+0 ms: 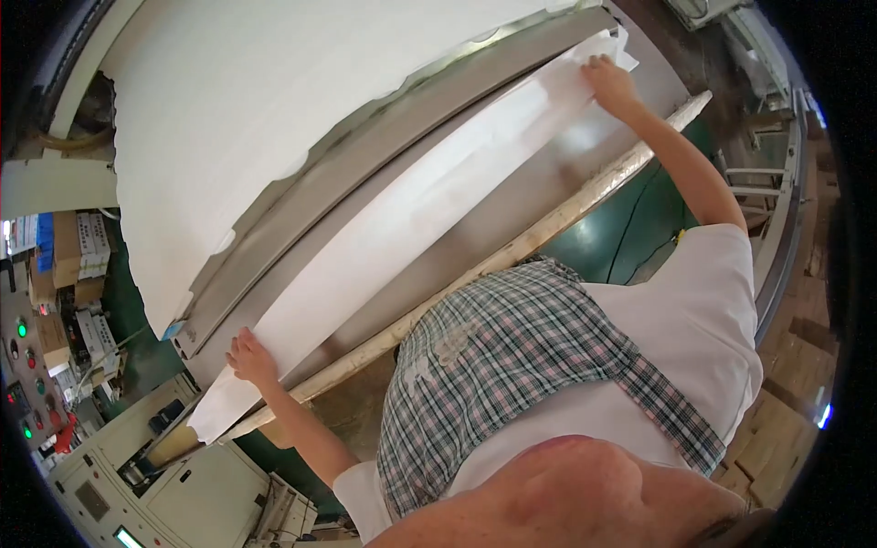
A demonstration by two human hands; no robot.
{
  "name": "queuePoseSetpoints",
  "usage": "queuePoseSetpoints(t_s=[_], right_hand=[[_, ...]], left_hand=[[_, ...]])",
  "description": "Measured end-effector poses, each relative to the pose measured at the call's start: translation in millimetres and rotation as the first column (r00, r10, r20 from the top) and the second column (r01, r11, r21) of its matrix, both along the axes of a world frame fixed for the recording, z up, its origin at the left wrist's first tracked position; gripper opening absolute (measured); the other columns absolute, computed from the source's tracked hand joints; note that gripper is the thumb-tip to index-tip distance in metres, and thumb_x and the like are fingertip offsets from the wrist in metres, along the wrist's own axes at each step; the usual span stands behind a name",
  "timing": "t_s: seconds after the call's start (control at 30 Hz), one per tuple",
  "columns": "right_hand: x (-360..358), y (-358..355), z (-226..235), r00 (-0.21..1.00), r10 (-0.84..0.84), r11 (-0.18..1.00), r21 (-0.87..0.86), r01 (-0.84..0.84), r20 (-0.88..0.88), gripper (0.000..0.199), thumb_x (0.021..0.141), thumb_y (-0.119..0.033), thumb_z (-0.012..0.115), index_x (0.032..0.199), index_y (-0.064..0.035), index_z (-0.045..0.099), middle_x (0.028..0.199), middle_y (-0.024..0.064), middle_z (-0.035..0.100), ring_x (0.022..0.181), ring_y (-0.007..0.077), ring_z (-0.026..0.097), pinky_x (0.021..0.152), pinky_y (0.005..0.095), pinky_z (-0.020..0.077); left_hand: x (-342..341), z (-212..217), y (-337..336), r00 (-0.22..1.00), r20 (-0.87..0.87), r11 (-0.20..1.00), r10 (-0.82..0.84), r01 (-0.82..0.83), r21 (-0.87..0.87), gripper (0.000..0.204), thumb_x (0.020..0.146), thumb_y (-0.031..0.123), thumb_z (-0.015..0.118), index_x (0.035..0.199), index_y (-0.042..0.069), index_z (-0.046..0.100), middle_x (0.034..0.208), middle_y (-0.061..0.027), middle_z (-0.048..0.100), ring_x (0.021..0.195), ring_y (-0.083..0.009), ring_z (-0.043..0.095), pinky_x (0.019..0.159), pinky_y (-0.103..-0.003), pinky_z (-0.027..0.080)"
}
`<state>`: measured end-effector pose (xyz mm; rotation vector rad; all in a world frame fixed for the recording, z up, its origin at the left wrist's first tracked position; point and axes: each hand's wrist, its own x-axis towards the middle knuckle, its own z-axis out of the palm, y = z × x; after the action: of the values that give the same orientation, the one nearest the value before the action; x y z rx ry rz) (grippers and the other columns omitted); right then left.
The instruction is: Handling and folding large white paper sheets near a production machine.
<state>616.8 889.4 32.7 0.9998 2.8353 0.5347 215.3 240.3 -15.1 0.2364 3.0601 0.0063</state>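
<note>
A long white sheet [402, 219] lies flat along a grey metal table [512, 205], just below a wide white roll [265, 91]. The left hand [249, 358] presses its near end, fingers together; the right hand [609, 80] pins the far end, fingers slightly spread. A wooden edge strip [548, 228] borders the table

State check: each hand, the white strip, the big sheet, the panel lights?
left hand: flat, pressing the white strip's near end
right hand: flat on the strip's far end
white strip: spread flat along the metal table
big white sheet: draped, wavy edge
panel lights: green lit
</note>
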Motion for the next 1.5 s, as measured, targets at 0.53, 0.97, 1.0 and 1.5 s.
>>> queuePoseSetpoints(t_s=[0.53,0.97,1.0,1.5], right_hand=[[92,181,-18,0.931,-0.274,0.814,-0.573,0.092,-0.241,0.026,0.083,-0.009,0.044,0.104,-0.0031,0.058,0.107,0.0145,0.057,0.103,0.0320,0.050,0.092,0.0354,0.0377],[41,236,-127,0.897,-0.410,0.625,-0.768,0.142,-0.168,0.056,0.093,-0.041,0.028,0.135,-0.0031,0.026,0.141,0.0148,0.022,0.131,0.0237,0.018,0.107,0.0338,0.0130],[73,248,-119,0.908,-0.345,0.597,-0.802,0.017,-0.237,0.050,0.095,-0.036,0.027,0.134,-0.0042,0.030,0.139,0.0086,0.030,0.129,0.0194,0.024,0.107,0.0304,0.0141],[-118,-70,-29,0.975,0.216,-0.229,-0.969,0.090,0.040,0.063,0.069,-0.028,0.070,0.121,-0.0026,0.045,0.116,0.0065,0.049,0.107,0.0168,0.046,0.089,0.0297,0.0371]], left_hand=[[48,6,63,0.993,0.001,0.993,-0.115,0.115,-0.024,0.051,0.088,0.052,0.030,0.131,0.025,0.037,0.137,-0.0125,0.032,0.128,-0.0404,0.017,0.095,-0.063,0.016],[44,-2,42,0.990,-0.047,0.982,-0.132,0.124,-0.140,0.050,0.087,0.046,0.039,0.129,0.020,0.039,0.136,-0.0146,0.032,0.126,-0.0392,0.023,0.094,-0.064,0.018],[33,-12,38,0.979,-0.107,0.984,-0.176,0.171,-0.055,0.050,0.085,0.044,0.043,0.129,0.019,0.039,0.135,-0.0149,0.033,0.126,-0.0385,0.024,0.093,-0.063,0.020],[110,12,10,0.887,-0.452,0.875,-0.098,0.292,0.385,0.039,0.077,0.020,0.056,0.115,0.012,0.053,0.123,-0.0105,0.048,0.117,-0.0264,0.042,0.100,-0.047,0.027]])
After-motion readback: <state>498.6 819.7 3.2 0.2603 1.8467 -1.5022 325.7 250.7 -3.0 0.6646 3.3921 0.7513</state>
